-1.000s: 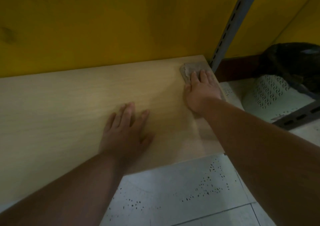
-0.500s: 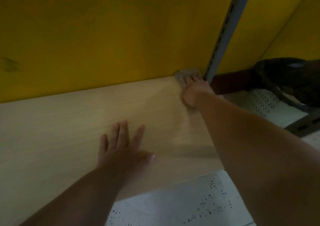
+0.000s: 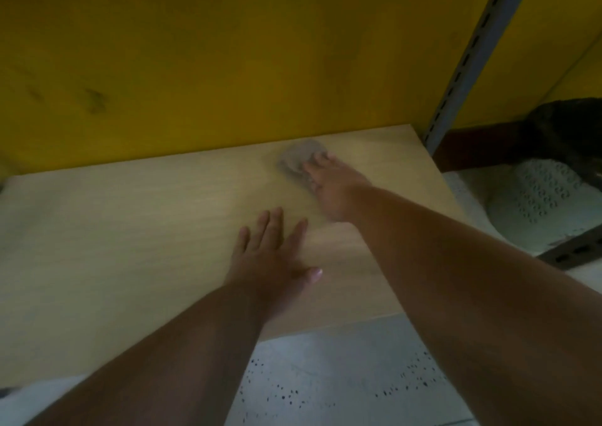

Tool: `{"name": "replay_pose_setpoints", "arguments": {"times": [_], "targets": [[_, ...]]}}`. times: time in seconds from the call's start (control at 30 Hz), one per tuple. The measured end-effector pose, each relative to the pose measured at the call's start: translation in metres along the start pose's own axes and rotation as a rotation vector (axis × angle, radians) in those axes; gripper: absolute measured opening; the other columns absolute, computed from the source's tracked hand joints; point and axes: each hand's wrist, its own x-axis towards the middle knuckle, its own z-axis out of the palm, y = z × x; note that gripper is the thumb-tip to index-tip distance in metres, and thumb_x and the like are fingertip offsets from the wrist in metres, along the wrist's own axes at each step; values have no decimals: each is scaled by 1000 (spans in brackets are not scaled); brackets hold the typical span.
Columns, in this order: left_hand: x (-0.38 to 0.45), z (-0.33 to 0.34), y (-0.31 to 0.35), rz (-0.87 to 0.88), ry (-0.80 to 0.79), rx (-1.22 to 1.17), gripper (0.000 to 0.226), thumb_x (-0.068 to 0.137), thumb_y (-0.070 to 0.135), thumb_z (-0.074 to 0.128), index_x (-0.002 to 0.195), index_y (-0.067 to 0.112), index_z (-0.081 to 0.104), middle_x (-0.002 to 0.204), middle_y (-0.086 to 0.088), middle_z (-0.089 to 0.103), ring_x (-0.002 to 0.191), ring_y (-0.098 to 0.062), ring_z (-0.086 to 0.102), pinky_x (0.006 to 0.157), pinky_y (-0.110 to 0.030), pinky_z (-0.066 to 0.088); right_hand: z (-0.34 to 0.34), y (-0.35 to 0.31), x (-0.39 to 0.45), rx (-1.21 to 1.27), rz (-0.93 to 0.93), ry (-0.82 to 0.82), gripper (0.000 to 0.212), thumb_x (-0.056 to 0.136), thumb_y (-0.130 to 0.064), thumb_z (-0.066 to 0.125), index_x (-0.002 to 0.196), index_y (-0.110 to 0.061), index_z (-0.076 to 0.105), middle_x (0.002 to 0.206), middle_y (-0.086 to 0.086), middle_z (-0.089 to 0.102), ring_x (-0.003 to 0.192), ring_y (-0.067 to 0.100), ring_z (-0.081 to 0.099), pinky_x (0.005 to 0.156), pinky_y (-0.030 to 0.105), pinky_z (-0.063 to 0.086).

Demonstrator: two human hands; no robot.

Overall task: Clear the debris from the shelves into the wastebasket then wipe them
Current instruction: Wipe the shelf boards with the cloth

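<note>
Right now the right hand (image 3: 329, 184) presses flat on a grey cloth (image 3: 299, 158) near the back of the wooden shelf (image 3: 130, 230), fingers spread. Left hand (image 3: 270, 256) lies open, palm down, nr the front edge; wastebasket (image 3: 537, 204) sits off to the right.

No readable text, labels, brands, numbers or signs anywhere in frame. Checked: wooden shelf (image 3: 130, 230), yellow back panel (image 3: 228, 50), grey slotted upright (image 3: 469, 57) upper right, perforated wastebasket (image 3: 537, 197) at right edge, speckled floor (image 3: 325, 376) at bottom. All blank. Frame is dim and soft, so any fine print would not resolve.
</note>
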Motion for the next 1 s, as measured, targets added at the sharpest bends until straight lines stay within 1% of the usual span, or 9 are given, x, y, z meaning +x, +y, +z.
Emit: {"name": "replay_pose_setpoints", "arguments": {"times": [0.1,0.17,0.3,0.37,0.47,0.6,0.77,0.87,1.0], "targets": [[-23,-5,-40,22,68,16,80,93,67,34,156,36,-4,165,-5,-17,151,-22,-16,122,-39,-4,5,18,8,-147,62,6,56,98,-17,18,152,-6,21,160,10,16,147,31,8,121,41,6],[-45,-8,-77,-57,107,23,78,90,71,21,156,37,-3,165,-4,-14,151,-24,-14,120,-38,-5,3,15,15,-119,147,-14,58,96,-21,14,152,-8,23,160,11,15,148,29,8,120,40,9],[-87,-6,-141,-249,134,38,91,74,71,-12,157,34,-3,166,-8,-11,151,-25,-13,121,-40,-5,1,-2,24,51,340,52,57,97,-19,37,152,-16,24,160,12,16,147,31,14,119,45,17],[-102,0,-166,-319,152,17,93,75,72,-11,158,32,1,166,-9,-10,152,-26,-11,121,-41,-4,5,-12,45,41,356,14,61,95,-23,38,153,-16,22,161,12,14,147,32,11,119,46,15],[-123,14,-197,-376,168,2,89,79,73,-6,158,31,1,165,-10,-8,151,-25,-11,119,-39,-6,9,-44,80,-23,360,-52,72,87,-35,21,155,-13,12,160,16,11,147,36,9,119,49,13],[-142,26,-220,-350,169,-21,84,82,74,-9,156,35,-5,165,-9,-9,151,-22,-12,119,-37,-7,6,-107,99,-25,306,-39,64,97,-28,32,155,-13,8,161,14,7,147,34,7,120,44,13],[-152,15,-259,-521,151,-43,90,76,73,-9,156,32,-10,164,-8,-17,151,-25,-16,121,-42,-5,14,-218,127,-62,-22,-12,64,95,-14,37,155,-16,16,162,12,8,148,35,6,119,49,15],[-163,12,-286,-578,66,-23,82,86,74,0,154,31,-17,162,-11,-23,149,-27,-19,121,-43,-6,17,-273,139,-87,-66,-51,71,95,-8,34,156,-17,-1,163,7,-10,149,32,-9,121,46,6],[-166,14,-297,-575,22,-37,81,85,74,3,151,35,-24,160,-10,-28,148,-25,-24,121,-42,-7,16,-297,147,-64,-76,-10,65,98,-11,28,155,-16,-2,163,8,-11,149,28,-9,121,43,5]]}}
